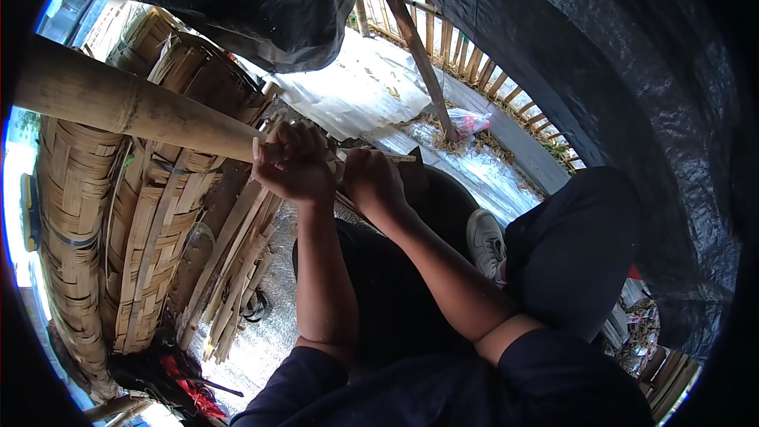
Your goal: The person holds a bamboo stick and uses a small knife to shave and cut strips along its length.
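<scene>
A thick bamboo pole (130, 99) comes in from the left and ends beside my left hand (296, 164). That hand is closed, its fingers curled around what looks like a thin pale bamboo strip (402, 158). Just to the right, my right hand (373, 180) is closed in a fist on the same strip, whose end sticks out beyond the knuckles. The two hands are close together, and the strip between them is mostly hidden by fingers. Below and behind the right hand is a dark rounded object (451, 202).
Tall woven bamboo baskets (79, 190) stand at the left, with split bamboo pieces (237, 269) next to them. A slanted wooden post (415, 47) rises ahead, before a bamboo fence (474, 63). Black plastic sheeting (617, 55) hangs overhead and right. A shoe (485, 243) shows near my bent knee.
</scene>
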Demonstrator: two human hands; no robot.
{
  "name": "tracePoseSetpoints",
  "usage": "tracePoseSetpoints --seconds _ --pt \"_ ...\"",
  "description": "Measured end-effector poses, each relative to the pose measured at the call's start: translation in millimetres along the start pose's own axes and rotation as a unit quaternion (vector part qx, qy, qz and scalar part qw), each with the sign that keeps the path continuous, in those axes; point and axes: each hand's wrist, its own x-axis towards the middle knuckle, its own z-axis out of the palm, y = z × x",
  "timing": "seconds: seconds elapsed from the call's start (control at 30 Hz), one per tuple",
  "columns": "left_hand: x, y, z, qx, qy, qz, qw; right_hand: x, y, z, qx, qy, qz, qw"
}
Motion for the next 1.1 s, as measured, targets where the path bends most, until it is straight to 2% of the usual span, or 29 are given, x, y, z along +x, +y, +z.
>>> tracePoseSetpoints --seconds 0.03,0.07,0.13,0.17,0.23,0.3,0.37,0.4,0.43,0.5,0.57,0.63,0.67,0.73,0.77,0.83,0.87,0.93,0.97,1.03,1.1 --pt "2 -1 -1 -0.020 -0.008 0.002 1.000 0 0 -1 -0.061 0.008 -0.032 0.998" --pt "3 1 -3 -0.021 -0.008 0.003 1.000 0 0 -1 -0.061 0.008 -0.034 0.998" --pt "4 7 -7 0.001 -0.085 -0.026 0.996 0 6 4 -0.066 0.015 0.084 0.994" --pt "3 8 -8 0.002 -0.085 -0.026 0.996 3 21 11 -0.065 0.015 0.083 0.994" --pt "1 7 -10 0.031 -0.099 -0.022 0.994 11 47 18 -0.086 0.083 0.106 0.987" --pt "4 6 -14 0.011 -0.082 -0.018 0.996 5 36 7 -0.073 0.045 0.120 0.989" --pt "3 4 -12 -0.007 -0.065 -0.020 0.998 -9 0 -13 -0.083 -0.016 -0.005 0.996" --pt "0 2 -8 -0.013 -0.064 -0.033 0.997 -14 -12 -17 -0.132 -0.047 -0.072 0.988" --pt "-3 2 -5 -0.018 -0.063 -0.046 0.997 -14 -10 -15 -0.131 -0.050 -0.071 0.988" --pt "-5 5 -2 0.015 -0.090 -0.038 0.995 -7 1 -11 -0.053 0.017 0.085 0.995" --pt "-3 6 -2 0.041 -0.119 -0.026 0.992 13 64 6 -0.082 0.026 0.106 0.991" --pt "1 6 -12 0.005 -0.123 -0.041 0.992 34 135 22 -0.199 -0.032 0.087 0.976" --pt "3 6 -11 0.003 -0.127 -0.040 0.991 33 122 17 -0.199 -0.028 0.086 0.976" --pt "2 4 -11 0.005 -0.132 -0.041 0.990 17 67 -2 -0.048 -0.010 0.149 0.988" --pt "1 4 -10 0.007 -0.127 -0.045 0.991 9 46 -4 -0.049 -0.015 0.154 0.987" --pt "1 7 -5 -0.009 -0.095 -0.057 0.994 -2 18 -4 -0.176 -0.011 -0.095 0.980" --pt "1 7 -5 -0.038 -0.075 -0.063 0.994 2 22 -2 -0.174 -0.010 -0.095 0.980" --pt "3 8 -9 -0.026 -0.096 -0.052 0.994 16 48 7 -0.101 0.011 0.112 0.989" --pt "4 8 -12 -0.015 -0.113 -0.041 0.993 25 82 17 -0.101 0.014 0.110 0.989" --pt "5 9 -18 -0.015 -0.107 -0.029 0.994 42 154 39 -0.224 -0.023 0.028 0.974" --pt "10 6 -16 -0.012 -0.103 -0.021 0.994 42 136 38 -0.200 -0.009 0.019 0.980"
